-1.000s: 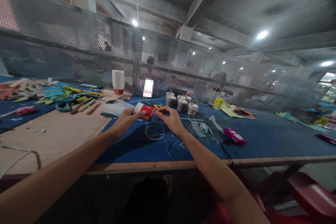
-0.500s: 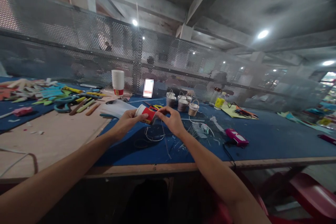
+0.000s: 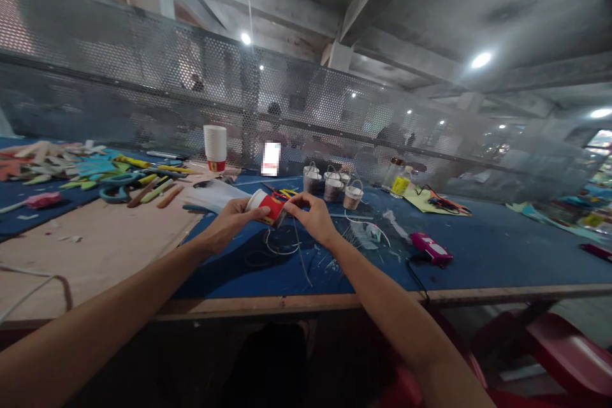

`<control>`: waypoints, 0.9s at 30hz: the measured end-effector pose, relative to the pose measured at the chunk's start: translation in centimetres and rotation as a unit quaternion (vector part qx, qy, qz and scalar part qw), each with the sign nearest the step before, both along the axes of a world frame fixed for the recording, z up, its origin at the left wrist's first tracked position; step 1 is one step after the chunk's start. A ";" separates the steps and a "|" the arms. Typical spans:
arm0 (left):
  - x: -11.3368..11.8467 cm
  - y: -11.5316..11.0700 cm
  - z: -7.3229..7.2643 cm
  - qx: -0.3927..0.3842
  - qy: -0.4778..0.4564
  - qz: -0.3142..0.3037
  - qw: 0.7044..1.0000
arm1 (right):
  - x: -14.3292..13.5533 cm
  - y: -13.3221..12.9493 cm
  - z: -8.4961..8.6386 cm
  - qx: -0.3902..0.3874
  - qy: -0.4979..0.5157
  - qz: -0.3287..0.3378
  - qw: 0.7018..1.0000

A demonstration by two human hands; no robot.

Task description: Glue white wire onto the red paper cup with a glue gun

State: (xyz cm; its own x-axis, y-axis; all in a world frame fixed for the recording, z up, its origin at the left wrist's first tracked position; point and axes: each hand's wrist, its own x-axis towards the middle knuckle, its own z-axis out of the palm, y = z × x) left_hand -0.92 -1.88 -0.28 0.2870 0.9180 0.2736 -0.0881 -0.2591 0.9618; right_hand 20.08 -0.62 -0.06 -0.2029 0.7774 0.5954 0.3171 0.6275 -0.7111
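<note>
My left hand [image 3: 230, 220] is closed round a red paper cup [image 3: 272, 206], tipped on its side with the white rim facing left. At the cup's base, my right hand [image 3: 313, 213] pinches a thin pale cord [image 3: 303, 259], whose tail hangs down onto the blue table top. The fingertips touch or nearly touch the cup; exactly how the cord meets it is too small to tell. Below the cup lies a loop of white cord [image 3: 282, 251]. Just beyond my right hand stand several small bucket-like cups with handles [image 3: 333, 190].
A stack of paper cups [image 3: 215, 143] stands at the back left near scissors [image 3: 117, 186] and coloured cut-outs. A lit phone [image 3: 271, 159] leans at the back. Right lie a magenta device [image 3: 431, 248] with a cable and a yellow-labelled bottle [image 3: 401, 182]. A perforated metal screen [image 3: 296, 95] rises behind.
Both hands keep nearly the same hold on the cup and cord. Only a very slight shift of the whole view shows.
</note>
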 end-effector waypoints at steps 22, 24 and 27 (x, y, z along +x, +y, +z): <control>-0.3 0.6 -0.2 -0.014 -0.031 0.036 0.999 | -0.1 -0.2 0.2 -0.030 0.005 0.080 0.996; -0.4 0.9 -0.3 -0.009 -0.040 0.055 0.998 | 0.2 -0.5 0.6 0.017 -0.036 0.065 0.997; -0.5 1.2 -0.3 0.017 -0.058 0.077 0.995 | 1.7 -0.3 1.6 0.074 -0.105 -0.052 0.990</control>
State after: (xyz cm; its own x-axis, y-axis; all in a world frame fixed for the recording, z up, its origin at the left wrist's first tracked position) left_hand -1.39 -0.64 -0.59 0.1074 0.9383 0.3288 -0.1544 -0.3110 0.9378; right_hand 21.82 -0.88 1.52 -0.2573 0.7086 0.6571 0.5169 0.6754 -0.5259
